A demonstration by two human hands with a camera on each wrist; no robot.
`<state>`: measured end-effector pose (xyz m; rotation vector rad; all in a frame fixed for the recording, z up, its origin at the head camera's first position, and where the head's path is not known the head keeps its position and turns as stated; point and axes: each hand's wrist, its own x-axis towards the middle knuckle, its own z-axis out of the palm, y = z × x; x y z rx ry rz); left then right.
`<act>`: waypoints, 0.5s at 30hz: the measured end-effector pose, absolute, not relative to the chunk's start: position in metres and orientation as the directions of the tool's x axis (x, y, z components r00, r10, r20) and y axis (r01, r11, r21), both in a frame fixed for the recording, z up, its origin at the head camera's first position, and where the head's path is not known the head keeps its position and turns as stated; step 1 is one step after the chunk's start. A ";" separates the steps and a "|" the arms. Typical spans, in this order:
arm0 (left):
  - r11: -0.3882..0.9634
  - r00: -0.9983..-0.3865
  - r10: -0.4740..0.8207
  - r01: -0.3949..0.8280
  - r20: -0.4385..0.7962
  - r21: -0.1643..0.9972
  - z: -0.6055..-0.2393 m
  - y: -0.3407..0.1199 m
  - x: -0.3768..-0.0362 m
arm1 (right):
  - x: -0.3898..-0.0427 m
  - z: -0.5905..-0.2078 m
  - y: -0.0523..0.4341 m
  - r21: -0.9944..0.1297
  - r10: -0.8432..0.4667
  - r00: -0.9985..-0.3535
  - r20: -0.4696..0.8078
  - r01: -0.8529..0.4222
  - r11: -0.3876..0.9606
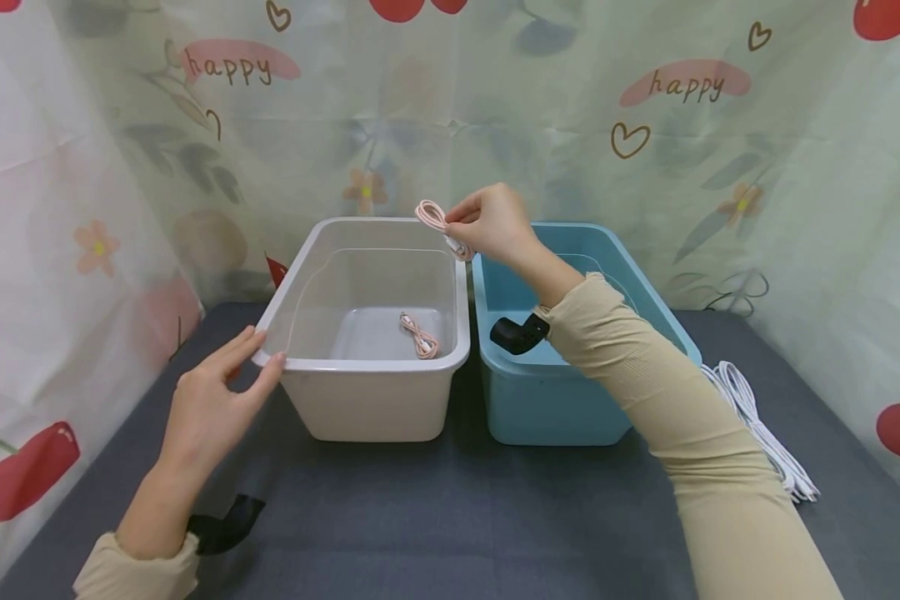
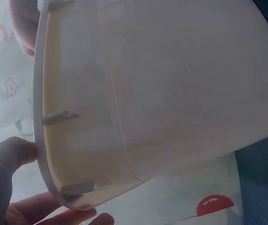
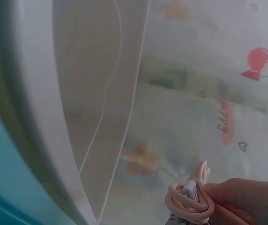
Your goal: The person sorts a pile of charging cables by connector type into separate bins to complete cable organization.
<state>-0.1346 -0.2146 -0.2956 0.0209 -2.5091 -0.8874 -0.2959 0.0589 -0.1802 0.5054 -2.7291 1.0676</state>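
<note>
My right hand (image 1: 495,221) pinches a coiled pink charging cable (image 1: 431,215) between thumb and fingertips. The cable hangs over the upper right part of the beige bin (image 1: 375,404), near its inner rim. In the right wrist view, the looped cable (image 3: 192,208) shows a white plug end tucked into its coil. My left hand (image 1: 210,404) touches the beige bin's front left corner, thumb at the front rim and fingers spread along the side. Inside that bin lies another coiled pink cable (image 1: 420,337), toward the front right of its floor.
A blue bin (image 1: 555,408) stands just right of the beige one, partly hidden by my right forearm. White bundled cables (image 1: 765,433) lie on the dark tablecloth (image 1: 390,517) beyond its right side. Printed curtains (image 1: 450,125) surround the table at the back and sides.
</note>
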 end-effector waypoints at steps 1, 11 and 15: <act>0.789 -0.888 -0.168 0.139 0.428 0.598 -0.296 -0.215 -0.134 | -0.297 -0.181 0.057 -0.629 -0.246 -0.931 0.269 -0.363 0.688; 0.789 -0.882 -0.167 0.149 0.441 0.596 -0.296 -0.215 -0.135 | -0.313 -0.187 0.035 -0.664 -0.221 -0.949 0.224 -0.315 0.678; 0.792 -0.878 -0.168 0.150 0.448 0.592 -0.296 -0.215 -0.135 | -0.318 -0.191 0.025 -0.658 -0.215 -0.954 0.207 -0.299 0.691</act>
